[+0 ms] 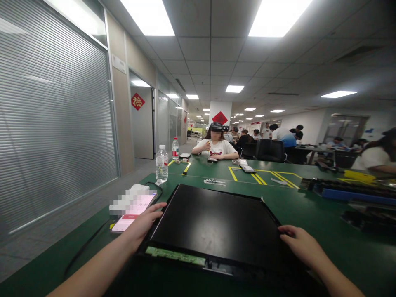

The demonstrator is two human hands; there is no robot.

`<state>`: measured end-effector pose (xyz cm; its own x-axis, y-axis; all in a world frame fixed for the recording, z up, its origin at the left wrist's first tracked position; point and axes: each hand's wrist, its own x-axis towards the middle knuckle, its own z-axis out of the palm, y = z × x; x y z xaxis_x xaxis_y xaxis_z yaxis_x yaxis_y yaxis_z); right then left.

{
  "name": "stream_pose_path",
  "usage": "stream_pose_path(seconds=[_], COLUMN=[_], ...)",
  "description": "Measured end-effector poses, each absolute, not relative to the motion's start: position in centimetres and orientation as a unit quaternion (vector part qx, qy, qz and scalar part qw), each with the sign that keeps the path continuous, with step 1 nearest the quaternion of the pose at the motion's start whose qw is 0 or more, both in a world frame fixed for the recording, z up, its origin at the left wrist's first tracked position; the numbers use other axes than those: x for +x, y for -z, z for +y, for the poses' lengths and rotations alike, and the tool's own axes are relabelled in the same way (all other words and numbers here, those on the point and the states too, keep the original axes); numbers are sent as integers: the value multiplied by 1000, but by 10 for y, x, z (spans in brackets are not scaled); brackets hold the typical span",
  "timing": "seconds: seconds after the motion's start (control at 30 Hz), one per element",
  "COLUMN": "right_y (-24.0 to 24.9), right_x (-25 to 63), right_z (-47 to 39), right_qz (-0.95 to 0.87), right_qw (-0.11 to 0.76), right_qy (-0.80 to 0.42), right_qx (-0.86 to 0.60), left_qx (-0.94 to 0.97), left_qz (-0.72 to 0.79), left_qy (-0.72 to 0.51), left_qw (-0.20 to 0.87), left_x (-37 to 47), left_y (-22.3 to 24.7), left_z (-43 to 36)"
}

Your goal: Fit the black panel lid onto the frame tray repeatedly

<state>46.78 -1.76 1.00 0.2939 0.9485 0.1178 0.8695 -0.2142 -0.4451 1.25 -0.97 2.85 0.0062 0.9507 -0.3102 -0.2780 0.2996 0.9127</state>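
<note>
- Gripping the flat black panel [216, 225] by its two side edges is what both hands are doing: the left hand [145, 222] lies against the left edge with fingers stretched forward and loosely spread, and the right hand [301, 243] rests on the right edge with fingers curled over it.
- Neither hand pinches anything small; whether the thumbs reach under the panel cannot be told from this view.
- The panel lies flat on the green table [324, 214], straight ahead of the person, its dark back upward; a strip of green circuit board [175, 255] shows along the near edge.
- Judging by how things lie, the work looks early: the panel seems whole, no cover appears lifted, and no tool is in either hand.
- Just left of the left hand a phone [133, 210] lies screen up, with a cable [89, 243] trailing along the table.
- Farther off stand a water bottle [161, 163] and a second bottle [175, 149]; small parts [214, 181] lie between the yellow floor-tape lines.
- At the far side of the table a seated person [215, 146] works with their own hands; more people sit behind, well apart.
</note>
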Motion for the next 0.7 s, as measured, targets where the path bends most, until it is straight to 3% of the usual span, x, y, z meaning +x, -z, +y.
stream_pose_path(seconds=[0.7], right_y=[-11], right_x=[466], right_z=[-18], right_qz=[-582], right_qw=[238], right_qy=[-98], right_qx=[-772], left_qx=[376], left_qz=[470], left_qy=[-479], left_qw=[639], left_x=[9], left_y=[-32], left_z=[-14])
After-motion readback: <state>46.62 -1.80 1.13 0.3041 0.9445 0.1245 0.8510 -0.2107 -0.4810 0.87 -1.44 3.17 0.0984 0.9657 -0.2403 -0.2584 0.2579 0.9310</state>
